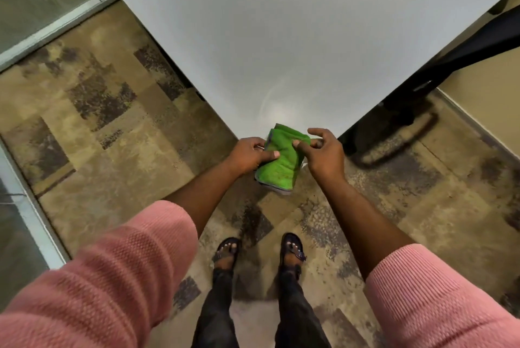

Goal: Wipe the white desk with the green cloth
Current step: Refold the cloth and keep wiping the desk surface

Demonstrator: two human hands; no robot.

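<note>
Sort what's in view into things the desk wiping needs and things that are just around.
For the job:
green cloth, folded, held over the desk's near corner
left hand and right hand, both gripping the cloth
white desk

Just around:
patterned carpet
black desk leg
sandals

Fuzzy green cloth (281, 160); smooth, faintly glossy white desk (295, 38); mottled carpet (112, 122).

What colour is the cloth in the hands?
Bright green cloth, with a grey edge, seen in the head view.
</note>
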